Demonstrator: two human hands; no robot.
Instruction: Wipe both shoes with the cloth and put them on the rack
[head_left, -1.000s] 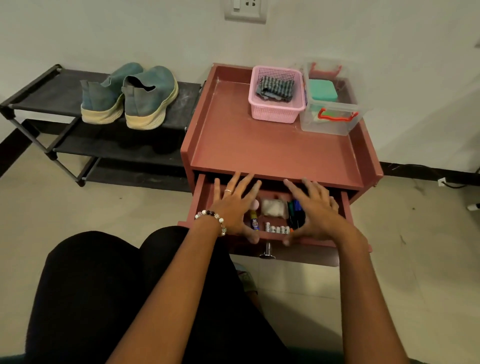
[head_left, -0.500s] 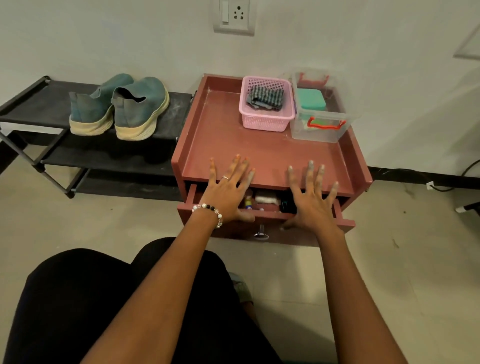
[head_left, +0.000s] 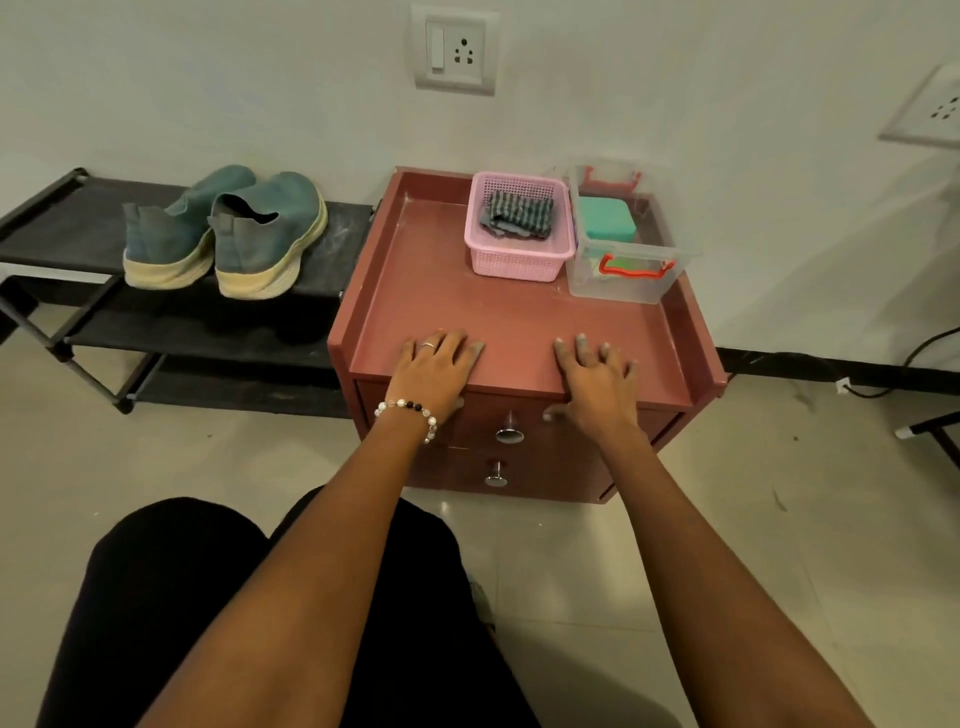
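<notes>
Two teal shoes with cream soles, the left shoe and the right shoe, stand side by side on the top shelf of the black rack, heels toward me. A grey striped cloth lies folded in the pink basket on the red drawer cabinet. My left hand and my right hand lie flat over the cabinet's front edge, fingers straight, holding nothing. The top drawer is closed under them.
A clear plastic box with a teal container inside stands right of the basket. Two metal knobs mark the drawer fronts. The rack has lower shelves. A cable runs along the wall at right. My knees fill the foreground.
The open top drawer, full of small items, has been pushed shut by both hands. My hands moved forward with it and now rest on the cabinet's front edge.
</notes>
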